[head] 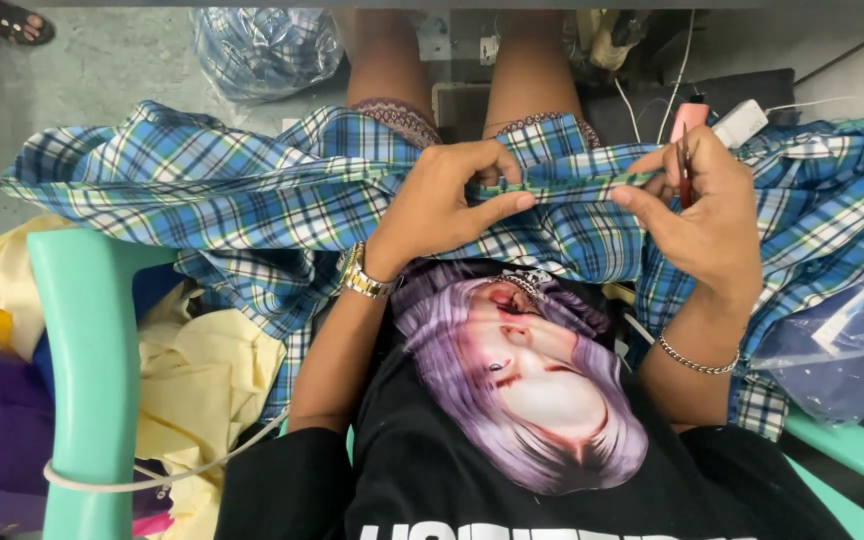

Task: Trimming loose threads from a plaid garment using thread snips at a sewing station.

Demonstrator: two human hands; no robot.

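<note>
Two hands: both on one folded edge of the plaid garment [252, 190], held taut between them over the lap.
Left hand [442, 205]: thumb and forefinger clamped together on the folded strip [562, 187], other fingers curled over the cloth behind it; gold-toned watch [360, 274] on the wrist.
Right hand [707, 215]: thumb and fingertips pinched on the other end of the strip; a small red-handled tool [685, 165] is tucked upright in the same hand, its working end is hidden so I cannot tell what kind; chain bracelet [697, 362] on the wrist.
Garment location: spread across both thighs, trailing left over the green chair arm [87, 350] and right toward a clear plastic bag of blue fabric [852, 340].
Fabric feel (judged): light woven cotton-like cloth, soft and limp, drapes and bunches freely, not slippery, not fragile, creases hold where folded.
Strip feel (judged): several layers thick, so stiffer than the rest, narrow, easy to pinch.
Best hold (judged): pinch the folded edge at two points a little apart, tension along its length; gripping the loose body only bunches it.
Risk (judged): tool tip sits close to fingers and cloth.
Around: yellow cloth [202, 400] piled at left, another bagged plaid bundle [267, 45] on the floor ahead, white cables [652, 110] and a white adapter [742, 122] near the right knee.
</note>
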